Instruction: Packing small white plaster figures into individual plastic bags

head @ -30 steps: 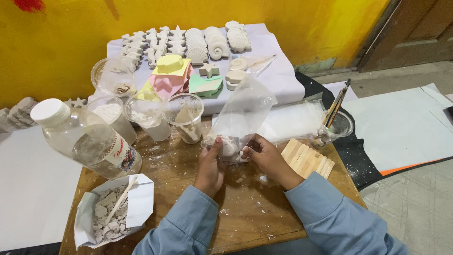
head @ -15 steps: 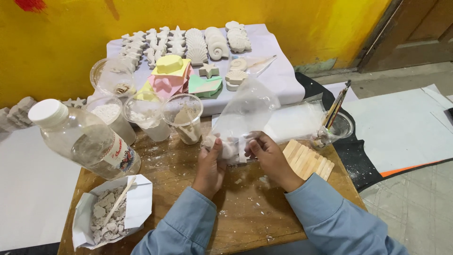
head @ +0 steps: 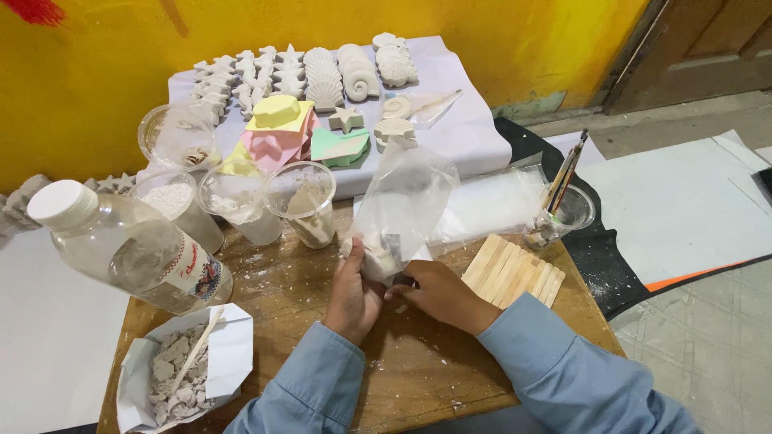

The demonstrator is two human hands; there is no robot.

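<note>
White chunks of broken plaster fill an open paper bag (head: 181, 371) well to the left of the left hand, with a clear plastic bottle with a white cap (head: 129, 251) lying above it on the worn wooden table (head: 418, 370). Just beyond the left hand stand clear plastic cups dusted with white powder (head: 304, 199). The left hand (head: 354, 291) curls around the lower end of a clear plastic bag (head: 402, 205), fingers pinching a small white plaster piece (head: 376, 259) through the film. The right hand (head: 438, 293) pinches the bag's bottom edge from the other side. The step in hand looks like bagging the cast piece; the next move probably calls for steadying the bag and settling the piece inside. To the right of the right hand lies a row of pale wooden sticks (head: 512, 272), and beyond it a cup holding paintbrushes (head: 560, 210).
</note>
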